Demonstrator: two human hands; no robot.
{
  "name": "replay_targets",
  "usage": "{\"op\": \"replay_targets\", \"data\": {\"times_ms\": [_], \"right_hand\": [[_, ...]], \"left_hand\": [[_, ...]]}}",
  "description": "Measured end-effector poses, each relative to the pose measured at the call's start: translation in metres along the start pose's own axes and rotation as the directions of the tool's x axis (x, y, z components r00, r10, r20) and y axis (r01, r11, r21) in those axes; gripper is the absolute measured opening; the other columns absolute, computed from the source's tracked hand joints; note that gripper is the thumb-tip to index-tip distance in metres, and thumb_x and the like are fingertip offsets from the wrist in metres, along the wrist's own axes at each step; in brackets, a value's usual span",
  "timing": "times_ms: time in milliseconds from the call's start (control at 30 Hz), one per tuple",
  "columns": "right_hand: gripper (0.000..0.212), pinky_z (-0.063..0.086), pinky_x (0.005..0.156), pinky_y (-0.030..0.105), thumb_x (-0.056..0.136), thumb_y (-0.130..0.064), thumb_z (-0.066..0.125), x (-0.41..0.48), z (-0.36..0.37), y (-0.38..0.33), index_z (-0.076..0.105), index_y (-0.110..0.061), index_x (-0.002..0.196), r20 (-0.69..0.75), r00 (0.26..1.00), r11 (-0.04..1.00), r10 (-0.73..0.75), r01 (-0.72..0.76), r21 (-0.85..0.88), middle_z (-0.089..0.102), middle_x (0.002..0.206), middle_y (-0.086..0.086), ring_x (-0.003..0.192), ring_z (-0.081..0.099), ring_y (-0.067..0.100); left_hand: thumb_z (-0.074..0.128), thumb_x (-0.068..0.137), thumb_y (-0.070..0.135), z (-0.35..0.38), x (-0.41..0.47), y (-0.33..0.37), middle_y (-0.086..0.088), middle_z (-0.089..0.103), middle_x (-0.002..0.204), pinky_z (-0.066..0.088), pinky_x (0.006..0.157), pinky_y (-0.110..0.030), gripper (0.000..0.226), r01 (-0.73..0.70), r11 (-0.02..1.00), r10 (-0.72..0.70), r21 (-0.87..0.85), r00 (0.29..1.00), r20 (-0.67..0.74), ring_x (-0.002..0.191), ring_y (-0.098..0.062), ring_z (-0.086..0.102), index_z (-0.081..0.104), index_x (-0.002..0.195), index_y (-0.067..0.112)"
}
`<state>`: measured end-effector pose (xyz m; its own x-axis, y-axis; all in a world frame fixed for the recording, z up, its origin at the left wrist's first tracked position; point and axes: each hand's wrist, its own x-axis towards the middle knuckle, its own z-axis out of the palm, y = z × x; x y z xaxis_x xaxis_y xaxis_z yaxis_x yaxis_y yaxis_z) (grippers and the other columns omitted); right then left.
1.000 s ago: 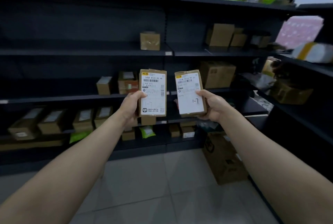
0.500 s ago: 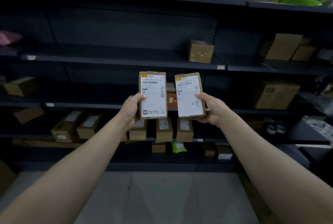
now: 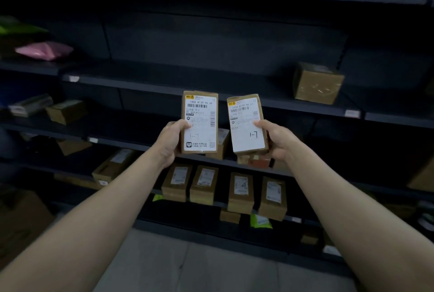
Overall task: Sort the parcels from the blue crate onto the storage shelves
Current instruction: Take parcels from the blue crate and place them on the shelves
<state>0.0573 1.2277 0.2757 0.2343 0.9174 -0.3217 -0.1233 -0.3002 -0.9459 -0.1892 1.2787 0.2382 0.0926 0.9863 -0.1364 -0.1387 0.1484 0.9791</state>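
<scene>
The left hand [image 3: 170, 141] holds the left parcel [image 3: 199, 124] upright. Its grip is clamped on the parcel's left edge, with the thumb across the white shipping label. The right hand [image 3: 279, 144] holds the right parcel [image 3: 246, 127], grip clamped on its right edge and thumb on the label; this parcel's top leans slightly left. Both small brown parcels face the camera, near each other but apart, each hand-marked "1-7". They are held in the air in front of the dark storage shelves [image 3: 164, 81]. Below them, four labelled cartons [image 3: 240, 191] stand in a row at a lower shelf's front edge. A taped brown box [image 3: 317, 83] sits on a higher shelf to the right. A pink mailer bag [image 3: 44, 50] lies far left.
</scene>
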Motion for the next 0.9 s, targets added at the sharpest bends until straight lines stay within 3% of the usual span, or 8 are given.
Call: {"op": "replay_targets", "data": {"times_ms": [200,267,367,433,500,700,800,900], "right_hand": [[0.015,0.051,0.086,0.049,0.09,-0.026,0.065,0.058,0.022,0.0,0.062,-0.013,0.098,0.049,0.994,0.987,0.102,-0.095,-0.13,0.072,0.086,0.008,0.085,0.067,0.025],[0.014,0.052,0.081,0.048,0.089,-0.024,0.066,0.074,0.031,0.006,0.063,-0.012,0.094,0.061,0.985,0.977,0.159,-0.149,-0.152,0.072,0.083,0.009,0.082,0.067,0.026],[0.013,0.048,0.057,0.036,0.089,-0.022,0.067,0.098,0.049,0.011,0.063,-0.01,0.092,0.068,0.975,0.968,0.213,-0.201,-0.148,0.071,0.078,0.009,0.072,0.067,0.024],[0.018,0.051,0.062,0.035,0.087,-0.022,0.069,0.115,0.063,0.015,0.065,-0.01,0.098,0.084,0.972,0.967,0.219,-0.204,-0.156,0.073,0.081,0.009,0.076,0.069,0.025],[0.029,0.056,0.073,0.04,0.085,-0.022,0.072,0.135,0.081,0.021,0.066,-0.011,0.111,0.092,0.97,0.966,0.227,-0.212,-0.146,0.075,0.089,0.01,0.084,0.071,0.028],[0.03,0.053,0.063,0.038,0.086,-0.02,0.07,0.185,0.147,0.03,0.063,-0.018,0.115,0.048,0.972,0.969,0.229,-0.223,-0.104,0.072,0.101,0.01,0.084,0.068,0.027],[0.031,0.056,0.075,0.044,0.084,-0.02,0.073,0.208,0.179,0.036,0.064,-0.012,0.113,0.002,0.973,0.97,0.232,-0.231,-0.08,0.07,0.11,0.014,0.091,0.068,0.029],[0.024,0.056,0.069,0.04,0.084,-0.02,0.073,0.222,0.206,0.04,0.065,-0.009,0.103,-0.03,0.968,0.967,0.251,-0.252,-0.034,0.071,0.1,0.013,0.085,0.068,0.028]], "left_hand": [[0.054,0.087,0.023,-0.008,0.044,-0.016,-0.014,0.068,0.109,0.056,0.063,-0.035,0.037,0.046,0.997,-0.043,0.054,0.997,-0.059,0.086,-0.025,0.067,0.05,0.121,0.009],[0.054,0.087,0.024,-0.02,0.057,-0.026,-0.014,0.069,0.106,0.057,0.07,-0.039,0.037,0.089,0.994,-0.085,0.064,0.994,-0.068,0.088,-0.026,0.067,0.05,0.121,0.009],[0.052,0.088,0.023,-0.043,0.078,-0.035,-0.01,0.068,0.096,0.048,0.046,-0.023,0.037,0.126,0.989,-0.118,0.081,0.988,-0.103,0.076,-0.021,0.066,0.049,0.122,0.008],[0.053,0.087,0.025,-0.059,0.095,-0.04,-0.011,0.069,0.098,0.045,0.042,-0.02,0.04,0.166,0.983,-0.155,0.079,0.98,-0.128,0.075,-0.021,0.066,0.05,0.123,0.008],[0.055,0.085,0.029,-0.078,0.113,-0.043,-0.012,0.071,0.103,0.046,0.046,-0.022,0.042,0.211,0.973,-0.196,0.094,0.97,-0.141,0.076,-0.021,0.067,0.052,0.123,0.011],[0.061,0.083,0.028,-0.134,0.177,-0.044,-0.012,0.072,0.1,0.056,0.084,-0.045,0.041,0.263,0.958,-0.25,0.116,0.962,-0.112,0.09,-0.029,0.069,0.057,0.119,0.01],[0.056,0.088,0.024,-0.156,0.205,-0.038,-0.012,0.07,0.097,0.054,0.08,-0.041,0.031,0.269,0.952,-0.264,0.145,0.963,-0.053,0.086,-0.028,0.067,0.06,0.114,0.009],[0.053,0.09,0.025,-0.175,0.232,-0.033,-0.01,0.07,0.097,0.053,0.071,-0.035,0.027,0.301,0.933,-0.305,0.194,0.952,-0.012,0.086,-0.026,0.066,0.062,0.112,0.013]]}}
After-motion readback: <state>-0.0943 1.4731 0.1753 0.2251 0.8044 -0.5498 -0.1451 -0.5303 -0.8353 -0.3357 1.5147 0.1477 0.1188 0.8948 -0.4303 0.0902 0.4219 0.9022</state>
